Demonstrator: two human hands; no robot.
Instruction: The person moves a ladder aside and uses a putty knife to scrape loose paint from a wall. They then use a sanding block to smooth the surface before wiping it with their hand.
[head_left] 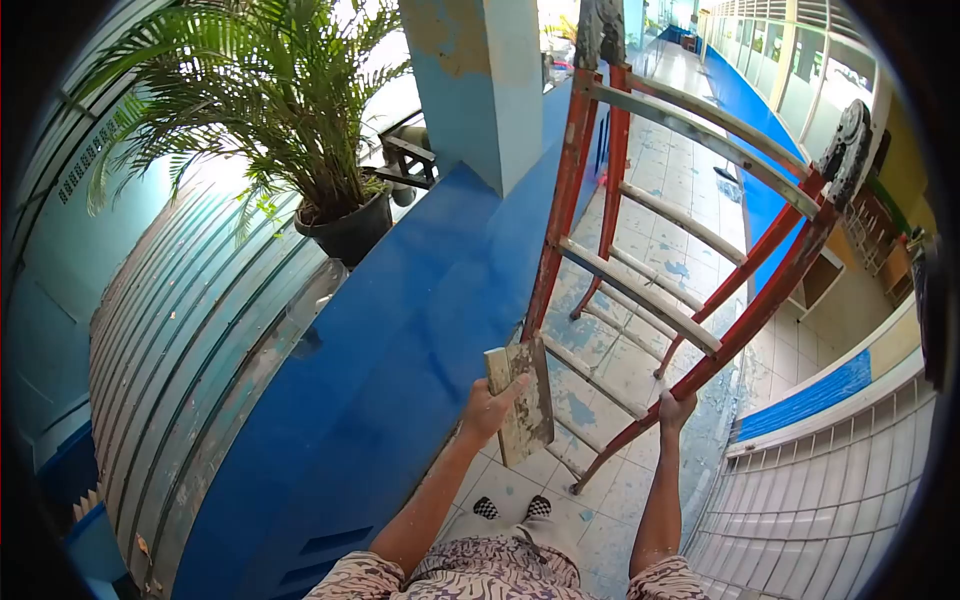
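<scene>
A red folding ladder (640, 287) with pale, paint-spattered rungs stands in front of me on the tiled walkway. My right hand (677, 410) is closed around its near side rail, low on the right. In my left hand (490, 408) is a flat, worn board (527, 415) with peeling white and dark patches, gripped at its left edge. The board's upper right edge lies close to the ladder's left rail; whether they touch I cannot tell.
To the left runs a blue ledge (400, 340) with a potted palm (345, 225) and a pale blue pillar (500, 110). White metal bars (820, 500) line the lower right. A long tiled corridor (690, 75) extends ahead, with paint spots on its floor.
</scene>
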